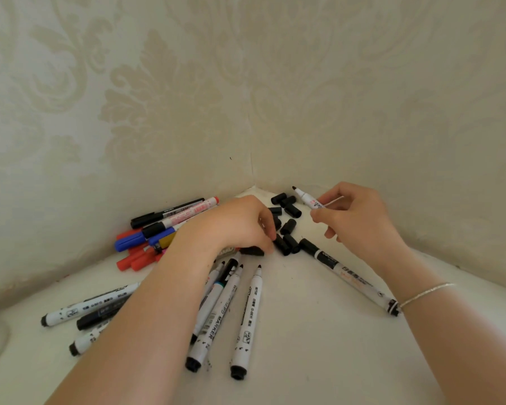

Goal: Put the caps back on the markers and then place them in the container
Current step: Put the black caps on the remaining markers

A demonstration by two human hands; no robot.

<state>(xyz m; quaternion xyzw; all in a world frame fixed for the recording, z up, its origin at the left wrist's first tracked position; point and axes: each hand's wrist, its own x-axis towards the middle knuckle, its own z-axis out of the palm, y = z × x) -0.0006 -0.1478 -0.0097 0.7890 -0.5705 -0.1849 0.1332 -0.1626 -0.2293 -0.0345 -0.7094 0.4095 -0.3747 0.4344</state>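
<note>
While the right hand (pixel 360 220) pinches an uncapped marker (pixel 307 197), the left hand (pixel 234 226) closes on the black caps (pixel 287 226); a careless reach could scatter them; no container visible

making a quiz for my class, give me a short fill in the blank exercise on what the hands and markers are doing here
1. The right hand holds an uncapped marker with its tip pointing ____.
2. The left hand reaches into the pile of loose ____ caps.
3. The capped marker lying under the right wrist has a ____ cap.
4. The right wrist wears a thin ____.

Missing words: up; black; black; bracelet
</note>
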